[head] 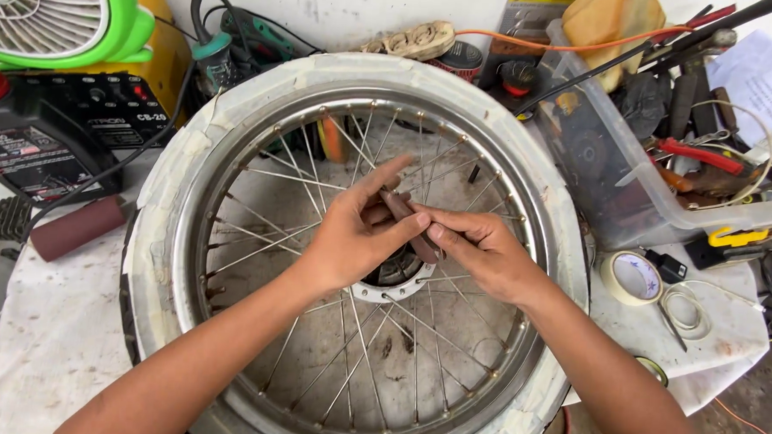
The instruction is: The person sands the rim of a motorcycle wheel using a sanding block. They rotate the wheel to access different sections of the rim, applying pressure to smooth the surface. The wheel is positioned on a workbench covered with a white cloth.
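A spoked metal wheel rim (pixel 171 235), its outer edge wrapped in whitish masking tape, lies flat on a work table. My left hand (pixel 351 233) and my right hand (pixel 479 246) meet above the wheel's hub (pixel 396 281). Between them they pinch a small brown strip (pixel 407 222), like a folded piece of sandpaper. The left fingers point up and to the right along the strip. The right thumb and fingers press its lower end.
A clear plastic bin (pixel 627 183) of hand tools stands at the right. Tape rolls (pixel 630 277) lie beside the rim. At the left are a black battery charger (pixel 81 121), a brown sanding roll (pixel 78 228) and a green fan (pixel 59 17).
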